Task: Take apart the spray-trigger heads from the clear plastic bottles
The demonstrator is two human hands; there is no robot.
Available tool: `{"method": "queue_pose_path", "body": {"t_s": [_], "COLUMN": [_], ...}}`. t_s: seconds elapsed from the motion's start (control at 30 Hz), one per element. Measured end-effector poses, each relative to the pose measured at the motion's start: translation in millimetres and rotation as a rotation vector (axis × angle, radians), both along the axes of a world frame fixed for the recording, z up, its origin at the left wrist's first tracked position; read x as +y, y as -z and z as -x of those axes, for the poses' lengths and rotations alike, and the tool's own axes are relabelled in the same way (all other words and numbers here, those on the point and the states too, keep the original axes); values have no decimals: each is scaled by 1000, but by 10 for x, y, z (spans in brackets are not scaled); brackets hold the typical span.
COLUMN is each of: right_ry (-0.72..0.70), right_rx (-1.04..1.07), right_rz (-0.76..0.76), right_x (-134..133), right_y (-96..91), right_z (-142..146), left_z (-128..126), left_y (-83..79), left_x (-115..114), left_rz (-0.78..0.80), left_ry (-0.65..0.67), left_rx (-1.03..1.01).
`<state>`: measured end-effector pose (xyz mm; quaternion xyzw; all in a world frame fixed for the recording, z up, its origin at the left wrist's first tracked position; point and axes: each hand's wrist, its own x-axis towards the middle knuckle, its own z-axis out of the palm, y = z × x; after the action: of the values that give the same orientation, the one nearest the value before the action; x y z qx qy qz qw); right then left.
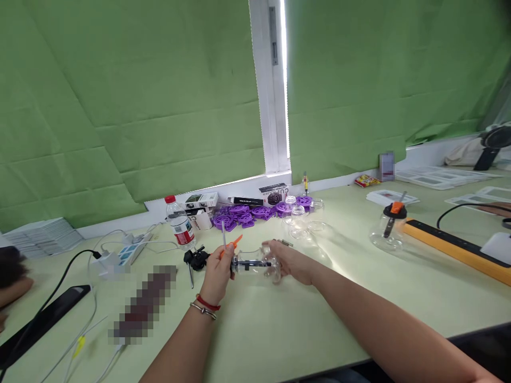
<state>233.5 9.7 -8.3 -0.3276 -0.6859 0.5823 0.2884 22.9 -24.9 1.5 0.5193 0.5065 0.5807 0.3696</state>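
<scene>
A small clear glass bottle (259, 264) lies on its side between both my hands, just above the pale green table (279, 330). My right hand (289, 260) is wrapped round its body. At the bottle's mouth my left hand (219, 271) is closed on a black pump cap with an orange trigger (232, 244) and a thin straw sticking up. A dark tube runs inside the bottle. My left wrist wears a red and a silver bracelet.
Behind lie a black pump cap (195, 259), a water bottle (180, 229), purple plastic discs (255, 213), several empty clear bottles (303, 218), and an assembled bottle (389, 229). A power strip (123, 252) and cables sit left, a yellow-black bar (451, 244) right. Another person's arm (11, 290) shows at far left.
</scene>
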Motion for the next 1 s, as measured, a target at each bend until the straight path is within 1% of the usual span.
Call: {"method": "queue_pose_path", "body": {"t_s": [0.03,0.07,0.1,0.13,0.2,0.27,0.3,0.33,0.37,0.4,0.43,0.5,0.6,0.67,0.73,0.77,0.8,0.83,0.9,1.0], "right_ry": [-46,-61,-46,-9,85,124,128,135,150,180,229,357,581,728,861,890,913,942,959,921], "right_rx": [-35,-72,-104,-130,-185,-268,-310,-351,-389,-421,-446,-475,-470,-451,-417,-405,-403,-414,-450,-580], "right_rz": [78,74,-8,-150,-532,-920,-1082,-1211,-1303,-1357,-1372,-1303,-1017,-767,-504,-409,-347,-302,-283,-328], "right_x": [18,26,24,11,-31,-70,-80,-81,-73,-56,-32,25,104,135,155,164,176,193,242,348], "right_y": [12,15,9,-6,-55,-118,-149,-178,-205,-228,-247,-261,-186,-54,133,235,335,426,560,626], "right_z": [-4,-10,-18,-27,-43,-58,-69,-87,-114,-154,-210,-371,-707,-950,-1169,-1262,-1341,-1405,-1484,-1499], "left_z": [-5,-7,-7,-3,16,54,79,105,130,152,169,185,177,164,155,151,148,144,133,110], "left_y": [9,17,24,29,32,30,28,27,27,27,28,28,25,20,20,23,27,34,49,70], "left_x": [2,7,17,30,60,90,103,114,122,127,130,130,123,120,119,120,122,123,126,125], "left_rz": [-3,5,23,51,124,214,250,274,283,275,254,207,171,167,174,177,178,181,186,199], "left_ry": [8,8,-3,-25,-79,-133,-160,-183,-198,-204,-200,-185,-178,-176,-179,-182,-184,-189,-191,-176], "left_rx": [47,75,84,79,26,-65,-111,-151,-179,-195,-201,-194,-157,-137,-130,-127,-125,-122,-116,-97]}}
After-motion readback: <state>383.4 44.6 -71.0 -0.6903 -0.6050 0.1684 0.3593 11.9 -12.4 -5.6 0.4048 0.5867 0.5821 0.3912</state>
